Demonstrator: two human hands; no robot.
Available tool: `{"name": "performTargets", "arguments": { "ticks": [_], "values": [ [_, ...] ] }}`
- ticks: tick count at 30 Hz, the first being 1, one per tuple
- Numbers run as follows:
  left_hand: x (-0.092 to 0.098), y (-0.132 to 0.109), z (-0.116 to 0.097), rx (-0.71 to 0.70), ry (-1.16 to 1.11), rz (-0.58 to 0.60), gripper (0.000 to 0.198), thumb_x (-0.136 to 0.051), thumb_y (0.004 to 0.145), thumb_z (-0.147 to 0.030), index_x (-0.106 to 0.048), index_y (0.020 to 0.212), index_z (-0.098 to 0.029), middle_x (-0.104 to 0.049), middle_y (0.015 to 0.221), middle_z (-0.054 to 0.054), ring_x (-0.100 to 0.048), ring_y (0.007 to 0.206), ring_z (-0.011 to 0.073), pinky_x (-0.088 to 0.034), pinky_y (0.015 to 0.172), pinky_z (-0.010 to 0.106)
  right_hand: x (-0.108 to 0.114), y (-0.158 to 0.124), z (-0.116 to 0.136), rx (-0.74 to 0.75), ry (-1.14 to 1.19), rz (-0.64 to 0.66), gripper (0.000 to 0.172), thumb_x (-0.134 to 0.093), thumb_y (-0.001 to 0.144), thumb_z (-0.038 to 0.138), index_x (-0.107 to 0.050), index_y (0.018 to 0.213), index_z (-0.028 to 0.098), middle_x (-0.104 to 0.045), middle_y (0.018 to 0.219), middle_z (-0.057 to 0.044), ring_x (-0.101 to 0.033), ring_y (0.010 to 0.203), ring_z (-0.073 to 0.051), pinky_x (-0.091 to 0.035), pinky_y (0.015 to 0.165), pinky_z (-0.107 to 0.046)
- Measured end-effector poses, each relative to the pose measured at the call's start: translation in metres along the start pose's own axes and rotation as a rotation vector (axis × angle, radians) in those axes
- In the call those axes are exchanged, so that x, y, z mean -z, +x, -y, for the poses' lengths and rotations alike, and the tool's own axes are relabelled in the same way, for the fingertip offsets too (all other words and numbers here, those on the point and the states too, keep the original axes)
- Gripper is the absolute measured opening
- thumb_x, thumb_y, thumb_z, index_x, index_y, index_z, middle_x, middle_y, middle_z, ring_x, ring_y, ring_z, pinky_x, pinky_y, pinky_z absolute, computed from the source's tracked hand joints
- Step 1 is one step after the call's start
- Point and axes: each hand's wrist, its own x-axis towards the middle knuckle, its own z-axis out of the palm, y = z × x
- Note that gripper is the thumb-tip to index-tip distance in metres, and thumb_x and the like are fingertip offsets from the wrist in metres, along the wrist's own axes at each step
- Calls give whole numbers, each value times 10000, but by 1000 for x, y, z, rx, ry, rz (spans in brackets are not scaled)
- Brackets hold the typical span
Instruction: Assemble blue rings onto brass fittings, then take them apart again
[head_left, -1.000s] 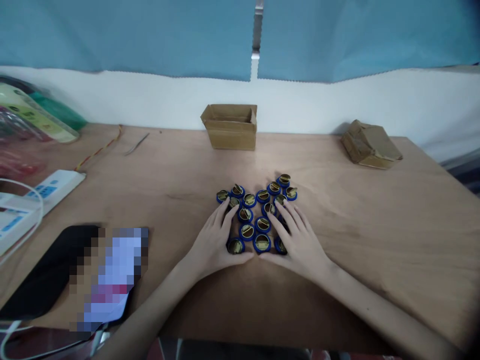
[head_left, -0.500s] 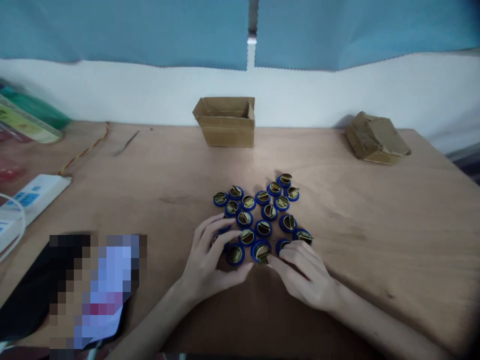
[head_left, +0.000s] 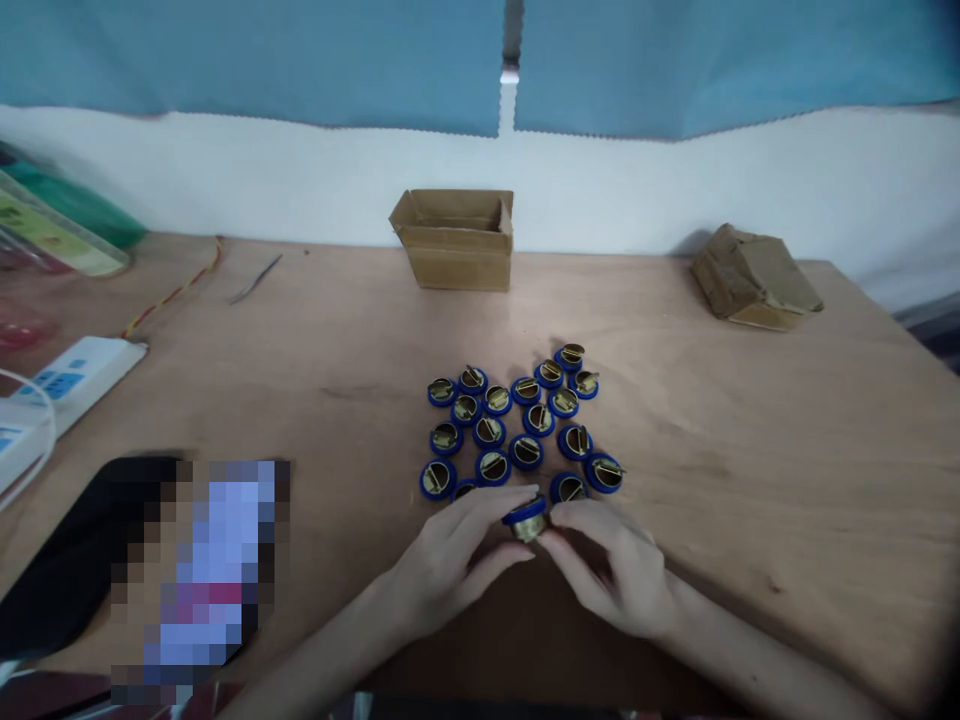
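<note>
Head view: one blue-rimmed piece (head_left: pixel 527 520) is held between the two hands, at the near side of the similar pieces (head_left: pixel 493 467) on the table (head_left: pixel 360 340). Its right edge seems to be pinched by thumb and forefinger of the right hand (head_left: pixel 619 570); from the left hand (head_left: pixel 450 560), the forefinger is laid over its top and the thumb is placed below — whether they press cannot be told. Neither hand is clearly nearer. No long axis is shown, the piece being round — it is tilted, blue rim uppermost, brass side turned toward the wearer.
</note>
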Motion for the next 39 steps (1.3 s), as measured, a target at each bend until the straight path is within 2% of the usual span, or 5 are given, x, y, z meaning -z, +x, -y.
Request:
{"name": "performTargets", "arguments": {
  "ticks": [3, 20, 29, 33, 39],
  "values": [
    [-6, -3, 2, 17, 4, -25, 358, -557, 1021, -251, -529, 1371, -187, -747, 1228, 106, -729, 1136, 192, -611, 977, 294, -1, 0, 1, -51, 8, 36, 158, -571, 1010, 201, -602, 1165, 192, -773, 871, -42, -758, 734, -166, -623, 635, -262],
    [-10, -7, -1, 22, -18, -84, 352, -609, 979, -158, -570, 1328, -150, -727, 1277, 135, -695, 1208, 200, -580, 1049, 318, -9, -7, 0, -86, 60, 38, 206, -544, 1014, 162, -577, 1215, 192, -763, 894, -40, -759, 767, -172, -637, 679, -271],
    [-13, -7, -1, 18, 45, -116, 364, -616, 969, -141, -576, 1330, -145, -749, 1233, 129, -720, 1158, 204, -602, 1017, 316, -9, -7, 4, -28, -70, 16, 378, -596, 971, 109, -563, 1342, 173, -782, 949, -60, -765, 788, -183, -645, 704, -280],
    [-14, -6, 0, 1, 53, -114, 352, -611, 966, -128, -585, 1318, -134, -751, 1217, 138, -721, 1150, 214, -606, 1004, 324, -10, -6, 4, 42, -215, 43, 300, -572, 994, 126, -575, 1293, 132, -786, 910, -83, -764, 768, -198, -632, 678, -295],
    [-16, -7, 3, -21, 40, -92, 367, -613, 961, -119, -579, 1327, -130, -740, 1237, 152, -706, 1176, 233, -609, 996, 348, -10, -2, 0, 50, -230, 49, 204, -486, 998, 115, -581, 1175, 152, -755, 830, -74, -742, 720, -204, -608, 648, -301]
  ]
}}
